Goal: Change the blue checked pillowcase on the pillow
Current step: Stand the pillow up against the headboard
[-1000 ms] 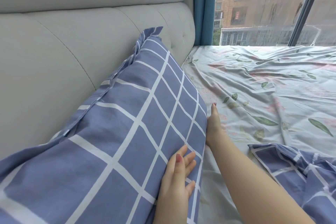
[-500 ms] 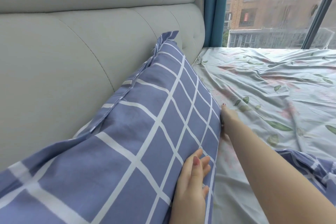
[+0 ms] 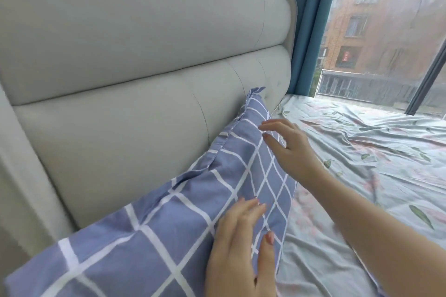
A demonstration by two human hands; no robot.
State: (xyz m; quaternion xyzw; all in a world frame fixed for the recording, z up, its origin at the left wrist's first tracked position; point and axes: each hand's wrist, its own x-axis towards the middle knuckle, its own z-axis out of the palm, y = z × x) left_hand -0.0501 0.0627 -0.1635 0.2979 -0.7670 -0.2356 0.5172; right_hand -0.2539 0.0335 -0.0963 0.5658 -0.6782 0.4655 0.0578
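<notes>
- Against the grey headboard (image 3: pixel 120 132), on the floral sheet (image 3: pixel 366 166): one blue checked pillowcase (image 3: pixel 212 195), filled and leaning tilted. Its long axis runs from my near left away toward the window (image 3: pixel 386 38).
- Left hand (image 3: pixel 239 248): laid flat on the near face of the pillowcase, fingers straight, gripping nothing.
- Right hand (image 3: pixel 289 149): farther along, by the upper far part. Its fingers are spread and loose and hold nothing. I cannot tell whether the fingertips touch the cloth.
- Relation: the pillowcase lies to the left of both hands. Its frilled far corner sits just beyond the right hand, which I judge the better placed for that end.
- Change: half a second ago the right hand sat low at the bottom edge by the sheet; now it is up on the face. The left hand is about where it was.
</notes>
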